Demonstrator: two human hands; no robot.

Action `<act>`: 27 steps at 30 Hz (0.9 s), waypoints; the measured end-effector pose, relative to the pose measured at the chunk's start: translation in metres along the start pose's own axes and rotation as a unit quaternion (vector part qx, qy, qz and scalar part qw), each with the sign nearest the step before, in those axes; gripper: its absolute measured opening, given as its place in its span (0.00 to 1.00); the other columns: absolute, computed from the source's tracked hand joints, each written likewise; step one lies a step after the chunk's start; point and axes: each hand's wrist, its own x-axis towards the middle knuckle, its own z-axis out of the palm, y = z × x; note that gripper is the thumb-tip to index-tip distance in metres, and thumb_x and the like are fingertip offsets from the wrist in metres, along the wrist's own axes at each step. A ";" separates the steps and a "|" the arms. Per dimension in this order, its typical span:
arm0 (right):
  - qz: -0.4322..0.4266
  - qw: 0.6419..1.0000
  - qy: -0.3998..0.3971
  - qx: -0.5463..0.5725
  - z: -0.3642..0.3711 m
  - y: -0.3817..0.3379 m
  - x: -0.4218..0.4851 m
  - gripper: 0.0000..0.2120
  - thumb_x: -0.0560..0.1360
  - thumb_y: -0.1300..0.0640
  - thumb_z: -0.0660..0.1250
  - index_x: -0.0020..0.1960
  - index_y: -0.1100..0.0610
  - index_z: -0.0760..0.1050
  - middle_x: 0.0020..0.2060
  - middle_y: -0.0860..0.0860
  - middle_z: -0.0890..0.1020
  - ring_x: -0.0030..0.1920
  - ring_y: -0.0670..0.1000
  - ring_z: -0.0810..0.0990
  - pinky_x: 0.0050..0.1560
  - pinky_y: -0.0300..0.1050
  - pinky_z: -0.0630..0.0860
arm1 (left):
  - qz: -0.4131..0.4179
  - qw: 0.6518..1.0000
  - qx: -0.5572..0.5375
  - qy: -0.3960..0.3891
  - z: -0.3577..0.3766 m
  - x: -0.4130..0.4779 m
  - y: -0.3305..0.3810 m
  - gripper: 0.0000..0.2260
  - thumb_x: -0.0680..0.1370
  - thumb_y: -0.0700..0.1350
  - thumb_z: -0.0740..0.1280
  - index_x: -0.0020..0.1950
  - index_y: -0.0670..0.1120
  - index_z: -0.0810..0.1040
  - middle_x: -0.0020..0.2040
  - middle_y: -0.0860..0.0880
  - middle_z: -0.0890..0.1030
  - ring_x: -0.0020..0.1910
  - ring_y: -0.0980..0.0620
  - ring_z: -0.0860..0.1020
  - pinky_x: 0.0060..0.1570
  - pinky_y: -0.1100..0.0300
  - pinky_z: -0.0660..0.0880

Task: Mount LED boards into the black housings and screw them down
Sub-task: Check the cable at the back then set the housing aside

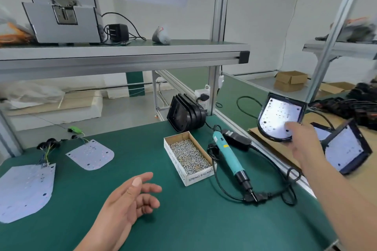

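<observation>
Black housing (270, 137) at two o'clock, pinched by right grip (304, 142), fingers hidden behind; left grip (126, 201) loosely spread, empty.

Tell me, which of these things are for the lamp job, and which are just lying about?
For the job:
LED boards on the mat
empty housings
screw box
screwdriver
fitted housing, held in the right hand

Lying about, as far as I can tell:
grey machine and adapter on the shelf
cardboard boxes behind
</observation>
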 end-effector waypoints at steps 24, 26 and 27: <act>-0.246 0.848 0.125 -0.452 -0.003 0.039 0.003 0.26 0.80 0.51 0.71 0.74 0.61 0.71 0.75 0.64 0.63 0.72 0.69 0.61 0.72 0.71 0.62 | -0.023 0.999 -0.036 -0.007 0.007 -0.007 0.010 0.27 0.77 0.56 0.65 0.64 0.35 0.81 0.53 0.28 0.83 0.39 0.38 0.81 0.38 0.51 0.78; -0.346 0.834 0.098 -0.420 0.016 0.037 -0.004 0.22 0.81 0.55 0.69 0.72 0.61 0.76 0.70 0.65 0.69 0.70 0.68 0.65 0.72 0.65 0.63 | -0.015 0.999 -0.033 -0.005 0.008 -0.007 0.011 0.26 0.77 0.56 0.67 0.63 0.36 0.82 0.53 0.29 0.83 0.38 0.39 0.80 0.37 0.53 0.77; -0.396 0.823 0.072 -0.402 0.030 0.036 -0.009 0.20 0.80 0.55 0.68 0.69 0.62 0.78 0.66 0.64 0.72 0.67 0.67 0.68 0.71 0.60 0.64 | -0.010 0.999 -0.030 -0.006 0.009 -0.007 0.011 0.24 0.77 0.56 0.69 0.61 0.38 0.84 0.52 0.30 0.83 0.37 0.40 0.80 0.36 0.54 0.76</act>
